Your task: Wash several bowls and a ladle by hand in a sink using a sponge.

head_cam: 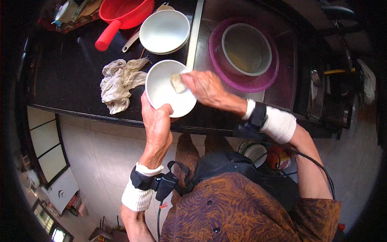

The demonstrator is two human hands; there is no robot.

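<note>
My left hand [157,121] grips a white bowl [163,90] by its near left side, the thumb over the rim. The bowl is tilted with its inside towards me, above the counter's front edge. In my right hand [207,87] is a pale sponge or scrubbing pad [178,83], pressed against the inside of the bowl at its upper right. The right fingers are somewhat blurred. A crumpled whitish cloth [116,84] lies on the counter just left of the bowl. Beyond it sits a stack of white bowls [164,31].
Right of a metal strip [195,36], a purple basin [216,57] holds a round container [246,50] of cloudy liquid, in a sink. A red long-handled dipper [127,13] and a utensil handle [130,42] rest on the black counter [66,72]. A bucket [255,154] stands below.
</note>
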